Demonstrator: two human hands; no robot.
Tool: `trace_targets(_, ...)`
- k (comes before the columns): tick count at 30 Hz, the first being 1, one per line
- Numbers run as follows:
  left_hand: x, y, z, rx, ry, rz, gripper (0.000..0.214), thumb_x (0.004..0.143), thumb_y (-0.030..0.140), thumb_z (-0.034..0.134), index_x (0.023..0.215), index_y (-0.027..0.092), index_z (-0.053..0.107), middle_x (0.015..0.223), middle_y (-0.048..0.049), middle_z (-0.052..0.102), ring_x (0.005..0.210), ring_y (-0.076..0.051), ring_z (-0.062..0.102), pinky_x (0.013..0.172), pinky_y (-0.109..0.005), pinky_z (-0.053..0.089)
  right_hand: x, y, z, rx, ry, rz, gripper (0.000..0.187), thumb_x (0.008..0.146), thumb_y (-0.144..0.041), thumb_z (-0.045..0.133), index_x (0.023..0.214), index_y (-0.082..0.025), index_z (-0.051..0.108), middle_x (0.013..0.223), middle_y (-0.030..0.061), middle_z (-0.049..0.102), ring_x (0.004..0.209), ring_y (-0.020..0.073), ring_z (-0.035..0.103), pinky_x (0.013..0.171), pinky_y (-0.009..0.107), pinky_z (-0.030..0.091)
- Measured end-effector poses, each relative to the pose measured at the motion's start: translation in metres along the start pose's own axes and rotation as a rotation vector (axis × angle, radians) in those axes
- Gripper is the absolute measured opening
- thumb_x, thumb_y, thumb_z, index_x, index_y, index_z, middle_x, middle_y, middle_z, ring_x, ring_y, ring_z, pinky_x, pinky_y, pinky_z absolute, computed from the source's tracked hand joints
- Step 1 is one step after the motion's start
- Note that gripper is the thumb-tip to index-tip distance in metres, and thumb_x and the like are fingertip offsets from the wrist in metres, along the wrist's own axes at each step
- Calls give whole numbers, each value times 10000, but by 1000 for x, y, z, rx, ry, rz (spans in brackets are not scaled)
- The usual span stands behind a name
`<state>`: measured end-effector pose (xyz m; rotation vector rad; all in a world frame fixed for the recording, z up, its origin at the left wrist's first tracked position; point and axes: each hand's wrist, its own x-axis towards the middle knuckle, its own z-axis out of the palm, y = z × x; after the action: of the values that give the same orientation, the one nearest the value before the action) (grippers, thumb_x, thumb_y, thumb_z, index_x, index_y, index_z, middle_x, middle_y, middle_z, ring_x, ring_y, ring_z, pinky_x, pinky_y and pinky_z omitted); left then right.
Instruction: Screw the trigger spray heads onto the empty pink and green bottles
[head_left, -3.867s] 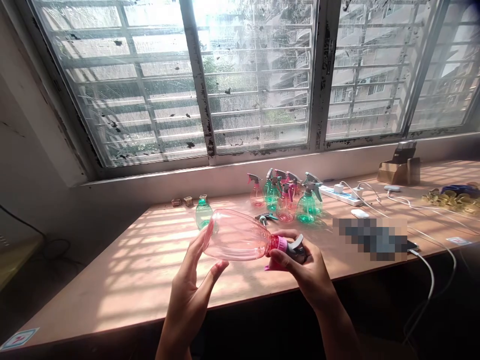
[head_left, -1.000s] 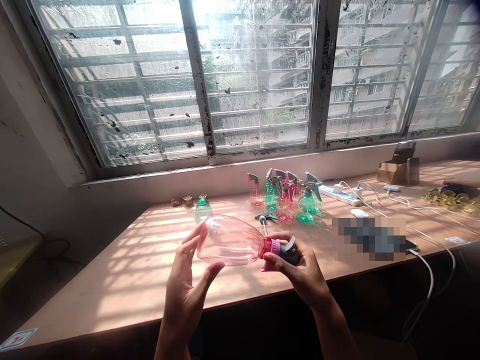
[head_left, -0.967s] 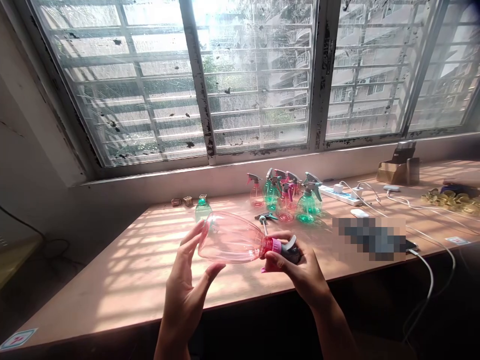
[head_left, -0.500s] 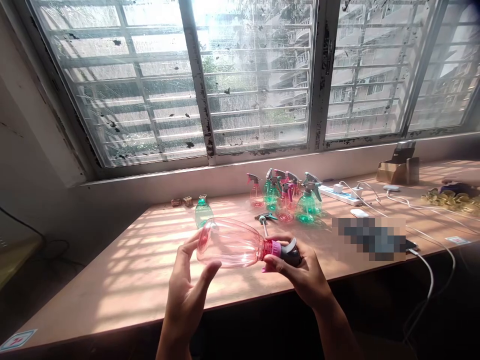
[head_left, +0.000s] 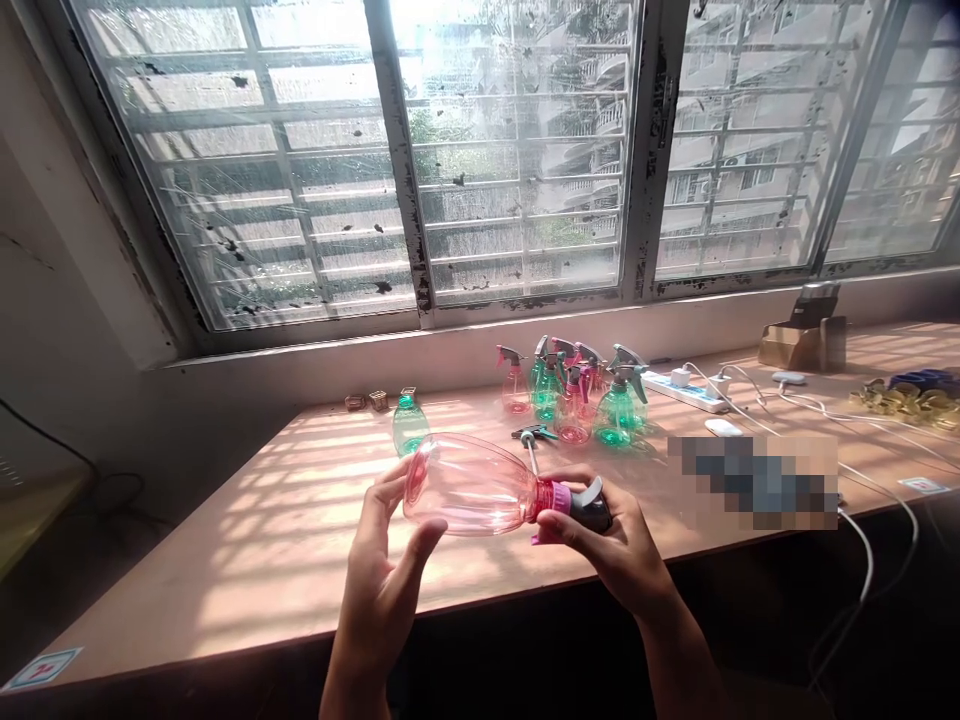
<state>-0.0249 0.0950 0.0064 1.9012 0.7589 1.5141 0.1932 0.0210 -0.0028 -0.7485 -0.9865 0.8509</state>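
Observation:
A clear pink spray bottle (head_left: 472, 490) lies sideways between my two hands, above the table's front part. My left hand (head_left: 386, 555) grips its base, thumb in front and fingers behind. At the neck, my right hand (head_left: 611, 545) is closed round the grey and pink spray head (head_left: 581, 503); some of its fingers are hidden behind. Just beyond the bottle a loose spray head (head_left: 534, 436) with a white tube lies on the table. A green bottle without a spray head (head_left: 410, 425) stands behind on the left.
Several pink and green spray bottles (head_left: 616, 415) stand by the window wall. To their right are a white power strip (head_left: 686, 392), cables, a blurred-out object (head_left: 754, 482) and yellow pieces (head_left: 907, 405). The table (head_left: 262, 570) ends in front of me.
The view has shifted slightly, and the bottle and both hands appear a little further right. Both hands keep the same hold on the spray bottle.

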Motion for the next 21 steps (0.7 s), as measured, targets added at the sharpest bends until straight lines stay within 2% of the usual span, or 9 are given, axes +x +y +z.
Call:
trace_targets(4, 1, 1, -1, 0, -19, 74, 447, 939, 361, 709, 1360, 275, 582, 1533, -112, 504, 1459, -348, 436, 1217, -553, 346, 0, 1, 1, 19, 12, 15, 375, 748, -383, 912, 1000, -179, 723, 746, 16, 769, 646, 182, 721, 654, 339, 666)
trace_targets(8, 0, 2, 0, 37, -53, 155, 505, 922, 262, 735, 1389, 341, 561, 1561, -70, 478, 1464, -322, 440, 1226, -523, 352, 1, 2, -1, 57, 58, 24, 393, 758, -435, 895, 994, -186, 703, 752, 33, 781, 676, 232, 753, 665, 400, 678)
trace_targets(13, -1, 2, 2, 32, -79, 66, 635, 865, 373, 797, 1433, 313, 518, 1546, -96, 502, 1464, -338, 438, 1245, -528, 321, 1, 1, -2, 23, 67, 5, 384, 742, -407, 912, 986, -180, 722, 762, 35, 772, 708, 229, 749, 662, 375, 682)
trace_targets(17, 0, 4, 4, -110, -19, -25, 443, 926, 489, 694, 1275, 232, 603, 1491, -134, 558, 1421, -340, 501, 1197, -507, 411, 0, 0, 1, -3, 40, -21, 388, 734, -379, 922, 1009, -174, 740, 773, 26, 762, 704, 199, 728, 643, 327, 670)
trace_targets(19, 1, 7, 4, -133, 9, -34, 368, 938, 470, 683, 1198, 217, 621, 1470, -139, 577, 1394, -337, 534, 1180, -513, 435, 1, 1, 3, 2, 39, -12, 393, 732, -395, 920, 998, -173, 735, 760, 23, 758, 662, 193, 722, 640, 333, 667)
trace_targets(21, 3, 9, 5, -131, 11, 20, 329, 935, 420, 699, 1195, 230, 631, 1511, -126, 534, 1433, -336, 487, 1184, -522, 430, 2, 2, 3, 24, 59, 14, 403, 729, -420, 919, 977, -174, 718, 723, 19, 751, 616, 196, 720, 640, 354, 670)
